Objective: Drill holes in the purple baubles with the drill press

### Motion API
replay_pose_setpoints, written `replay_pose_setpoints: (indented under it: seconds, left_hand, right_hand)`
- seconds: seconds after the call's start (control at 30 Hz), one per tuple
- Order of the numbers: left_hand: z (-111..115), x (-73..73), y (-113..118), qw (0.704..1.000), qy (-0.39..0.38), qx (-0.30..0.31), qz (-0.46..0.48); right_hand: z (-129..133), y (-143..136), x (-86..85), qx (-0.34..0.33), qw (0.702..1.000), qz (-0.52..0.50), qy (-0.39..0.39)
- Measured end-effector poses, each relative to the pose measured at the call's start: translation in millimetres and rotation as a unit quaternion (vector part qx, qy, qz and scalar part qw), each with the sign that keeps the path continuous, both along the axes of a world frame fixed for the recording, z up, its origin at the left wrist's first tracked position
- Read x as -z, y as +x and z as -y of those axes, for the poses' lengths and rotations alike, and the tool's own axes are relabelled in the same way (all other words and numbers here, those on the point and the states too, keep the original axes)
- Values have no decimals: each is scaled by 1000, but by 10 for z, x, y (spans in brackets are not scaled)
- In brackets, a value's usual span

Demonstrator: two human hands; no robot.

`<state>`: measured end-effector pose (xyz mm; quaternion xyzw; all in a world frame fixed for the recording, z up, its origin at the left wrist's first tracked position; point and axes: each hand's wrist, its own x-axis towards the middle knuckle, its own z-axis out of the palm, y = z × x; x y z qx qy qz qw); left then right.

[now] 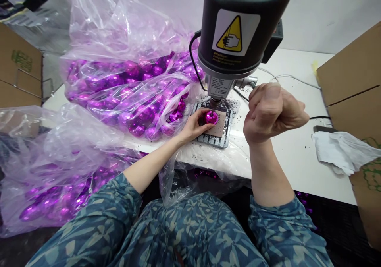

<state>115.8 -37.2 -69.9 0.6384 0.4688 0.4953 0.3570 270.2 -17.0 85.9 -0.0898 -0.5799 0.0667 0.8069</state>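
A shiny purple faceted ball [211, 117] rests on the brown board [219, 127] over the slotted metal base of a small drill press [220, 66]. The fingers and thumb of my left hand [195, 126] close around the ball from its left side. Directly above the ball is the chuck [214, 102], and a dark spot shows at the ball's top. My right hand [272, 112] makes a fist beside the press, against the side hub [250, 81]. It grips the press lever, which the fist almost wholly covers.
A clear plastic bag [125, 96] full of purple balls lies left on the white table [297, 151]; another bag [56, 195] hangs lower left. Dark shavings surround the base. Crumpled white paper [342, 149] lies at right. Cardboard boxes [354, 68] flank the table, and cables run behind.
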Motion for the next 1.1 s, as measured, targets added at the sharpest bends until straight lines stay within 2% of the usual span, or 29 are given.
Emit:
replay_pose_setpoints:
  seconds: [0.17, 0.4, 0.53, 0.6, 0.7, 0.77, 0.83, 0.9, 1.0, 1.03, 1.07, 1.1]
  left_hand:
    - [-6, 12, 1, 1000, -2, -5, 3]
    - [-6, 12, 4, 1000, 1, -2, 10]
    - [10, -21, 14, 1000, 8, 2, 15]
    - [13, -29, 16, 1000, 12, 0, 14]
    - [-4, -11, 20, 1000, 3, 0, 19]
    - [-24, 9, 30, 1000, -8, 2, 26]
    - [-24, 3, 48, 999, -17, -8, 32]
    - [39, -62, 65, 999, -15, -45, 13]
    - [324, -272, 71, 991, 7, -110, -75]
    - [466, -353, 68, 989, 13, -97, -109]
    - [623, -425, 63, 989, 14, -53, -137]
    - [785, -481, 59, 986, 10, 22, -165]
  right_hand:
    - [-39, 21, 90, -7, 998, 13, 62]
    - [-86, 90, 173, 25, 996, 58, 64]
    - [-91, 112, 257, -6, 990, 78, 121]
    - [-67, 113, 266, -7, 989, 90, 117]
    - [-29, 80, 124, 9, 997, 53, 51]
    - [-37, 42, -77, 18, 999, 26, -9]
    - [-83, 8, -302, -1, 998, 11, -60]
    - [-149, -12, -478, -54, 995, 1, -81]
    - [-224, -12, -583, -114, 990, -11, -79]
    - [-236, -7, -585, -121, 990, -11, -77]
    - [-241, -3, -577, -127, 989, -11, -76]
    - [-242, 1, -566, -132, 988, -11, -76]
